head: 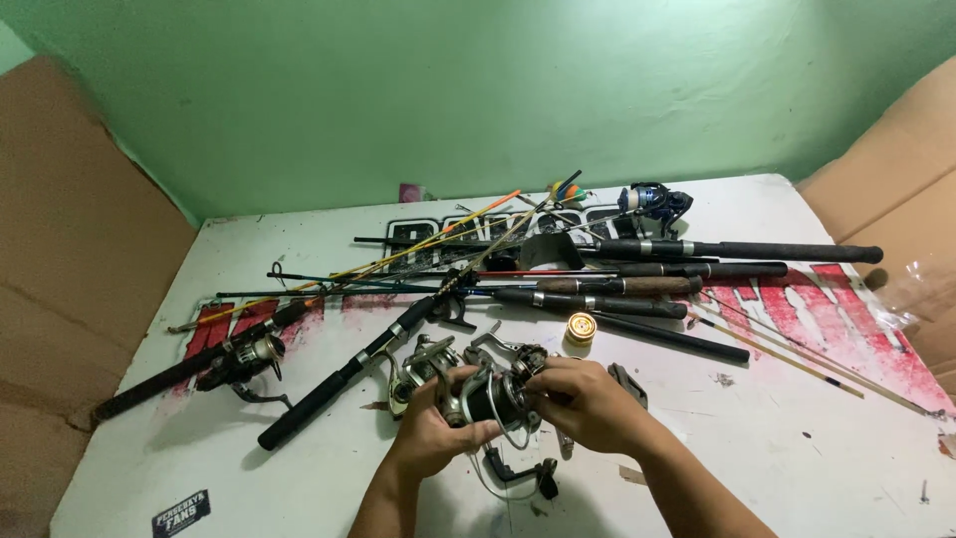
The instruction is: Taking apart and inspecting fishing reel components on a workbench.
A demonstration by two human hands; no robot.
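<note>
Both my hands hold a black and silver spinning reel (495,392) just above the white table (797,438). My left hand (430,430) cups the reel from the left and below. My right hand (583,401) grips its right side, fingers curled over the spool. The reel's black crank handle (523,472) hangs down below my hands. A second silver reel (416,367) lies just behind my left hand.
Several fishing rods (637,284) lie piled across the table's middle. A rod with a mounted reel (244,359) lies at the left. A small gold line spool (581,327) stands behind my hands. A blue reel (652,202) sits at the back. Cardboard sheets (70,259) flank both sides.
</note>
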